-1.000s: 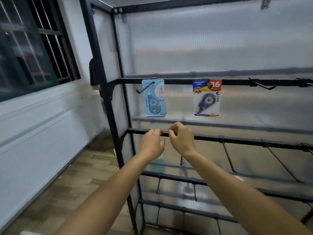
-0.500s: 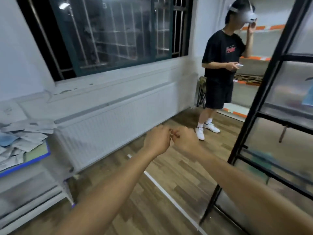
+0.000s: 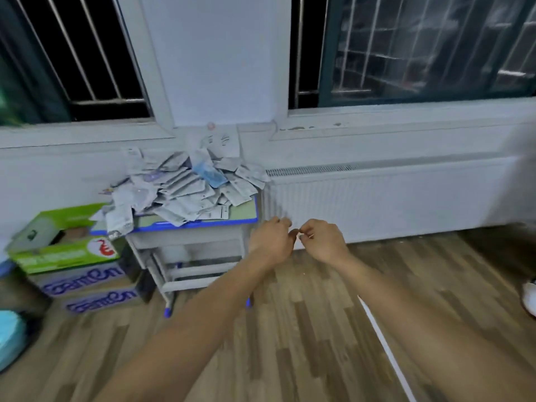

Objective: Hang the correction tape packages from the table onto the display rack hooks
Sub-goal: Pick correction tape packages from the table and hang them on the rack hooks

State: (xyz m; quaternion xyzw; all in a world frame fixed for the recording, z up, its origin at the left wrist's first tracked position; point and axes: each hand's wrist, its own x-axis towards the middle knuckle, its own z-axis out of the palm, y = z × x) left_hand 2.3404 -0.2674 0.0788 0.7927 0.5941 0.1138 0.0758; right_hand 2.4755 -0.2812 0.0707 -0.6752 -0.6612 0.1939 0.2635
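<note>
I see my left hand (image 3: pixel 271 242) and right hand (image 3: pixel 324 242) raised side by side over the wooden plank floor (image 3: pixel 304 343), fingers curled in with nothing held, fingertips almost meeting. The heap of white correction tape packages (image 3: pixel 185 195) lies on the small blue-edged desk (image 3: pixel 203 223), left of my hands, by the white radiator (image 3: pixel 391 195).

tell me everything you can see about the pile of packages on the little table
The pile of packages is a loose, overlapping heap of flat carded packs, most lying back side up and showing pale grey-white printed card. One blue pack lies near the top. The heap covers most of the small table, which has a green top with a blue edge, and some packs overhang its left edge. The back of the heap reaches the wall under the windowsill. Neither hand touches it. Print is too blurred to read.
</note>
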